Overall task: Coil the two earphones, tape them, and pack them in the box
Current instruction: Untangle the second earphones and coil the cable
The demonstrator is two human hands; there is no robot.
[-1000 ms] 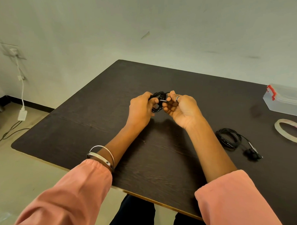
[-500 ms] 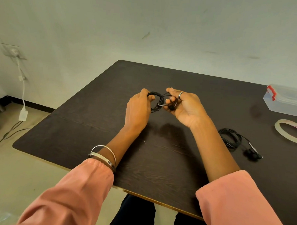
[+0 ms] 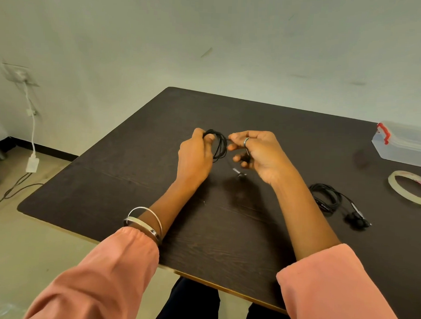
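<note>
plug end now dangles below upright earphone coil [image 3: 218,145] between both hands.

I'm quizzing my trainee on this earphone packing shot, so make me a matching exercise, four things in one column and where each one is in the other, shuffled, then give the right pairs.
Things:
1. earphone coil
2. second earphone
3. tape roll
4. plastic box

Places:
A. flat on the table, near its right edge
B. far right of the table, red latch on its lid
C. held between the left hand and right hand
D. on the table beside the right forearm

Pairs: 1-C, 2-D, 3-A, 4-B
</note>
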